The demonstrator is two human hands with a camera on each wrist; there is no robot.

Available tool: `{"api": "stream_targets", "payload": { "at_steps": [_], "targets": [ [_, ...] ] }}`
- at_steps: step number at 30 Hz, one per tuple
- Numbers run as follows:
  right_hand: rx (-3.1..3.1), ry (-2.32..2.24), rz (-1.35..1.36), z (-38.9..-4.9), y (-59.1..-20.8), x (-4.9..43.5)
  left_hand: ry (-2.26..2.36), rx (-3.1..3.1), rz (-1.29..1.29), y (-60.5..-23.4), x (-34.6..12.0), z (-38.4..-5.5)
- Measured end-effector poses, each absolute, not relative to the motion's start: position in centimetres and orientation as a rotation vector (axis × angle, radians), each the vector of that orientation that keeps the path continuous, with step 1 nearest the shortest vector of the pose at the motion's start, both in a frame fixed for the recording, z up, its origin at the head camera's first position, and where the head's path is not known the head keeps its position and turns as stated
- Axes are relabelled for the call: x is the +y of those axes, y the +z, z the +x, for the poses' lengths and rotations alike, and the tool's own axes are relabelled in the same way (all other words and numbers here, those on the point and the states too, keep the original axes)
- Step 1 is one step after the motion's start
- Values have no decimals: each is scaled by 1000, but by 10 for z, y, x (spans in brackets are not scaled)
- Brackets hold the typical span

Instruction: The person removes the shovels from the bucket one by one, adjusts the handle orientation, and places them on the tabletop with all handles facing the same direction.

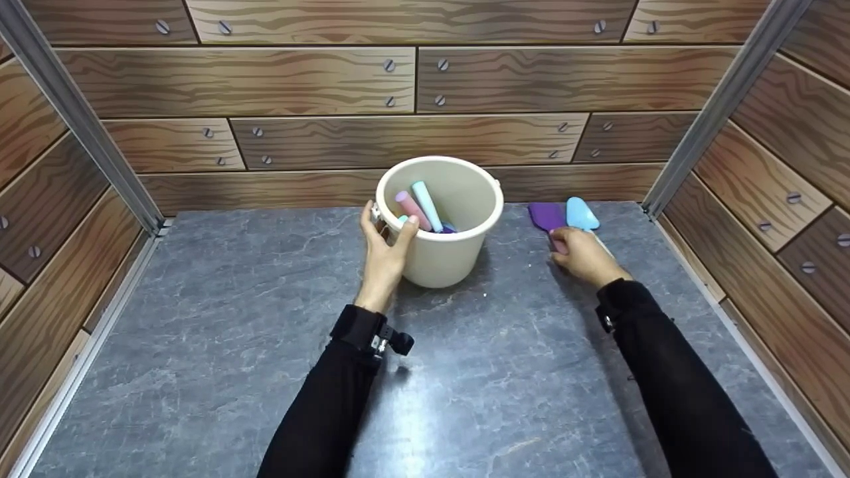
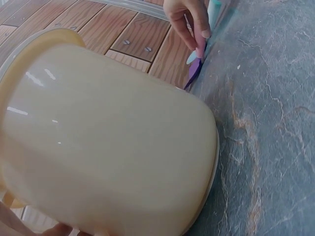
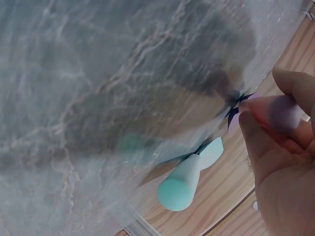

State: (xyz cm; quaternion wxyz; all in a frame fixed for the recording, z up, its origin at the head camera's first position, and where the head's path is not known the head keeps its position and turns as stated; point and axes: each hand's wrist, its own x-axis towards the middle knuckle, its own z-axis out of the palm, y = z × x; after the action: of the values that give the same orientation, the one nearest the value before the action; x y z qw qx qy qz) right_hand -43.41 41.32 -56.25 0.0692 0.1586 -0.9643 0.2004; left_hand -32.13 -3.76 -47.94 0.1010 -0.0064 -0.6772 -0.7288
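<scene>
A cream bucket [image 1: 441, 262] stands upright near the back wall. My left hand [image 1: 385, 255] grips its left rim, thumb over the edge and fingers on the outside. Inside the bucket lean a pink handle [image 1: 413, 209] and a light blue handle [image 1: 426, 206], their lower ends mostly hidden. To the right, my right hand [image 1: 584, 255] pinches the pink handle [image 3: 266, 109] of a purple toy shovel [image 1: 546, 215], whose blade lies close to the floor. Right beside it is a light blue toy shovel [image 1: 581, 214] with a pale turquoise handle [image 3: 179, 189].
Wood-patterned panels [image 1: 319, 79] rise at the back and along both sides, joined by grey metal corner strips [image 1: 717, 99]. The grey marbled surface [image 1: 219, 345] spreads beneath the bucket and both arms.
</scene>
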Motion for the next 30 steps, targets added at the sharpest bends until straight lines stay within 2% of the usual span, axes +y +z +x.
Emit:
{"api": "stream_targets", "payload": {
  "at_steps": [3,8,30],
  "targets": [
    [-2904,563,521,-451,-580,423,-2148,-2000,-14,-479,-37,-321],
    [-2895,532,649,-452,-581,425,-2139,-2001,-15,-480,-37,-322],
    [-2927,511,639,-470,-588,430,-2131,-2008,-49,-481,-40,-322]
  ]
}}
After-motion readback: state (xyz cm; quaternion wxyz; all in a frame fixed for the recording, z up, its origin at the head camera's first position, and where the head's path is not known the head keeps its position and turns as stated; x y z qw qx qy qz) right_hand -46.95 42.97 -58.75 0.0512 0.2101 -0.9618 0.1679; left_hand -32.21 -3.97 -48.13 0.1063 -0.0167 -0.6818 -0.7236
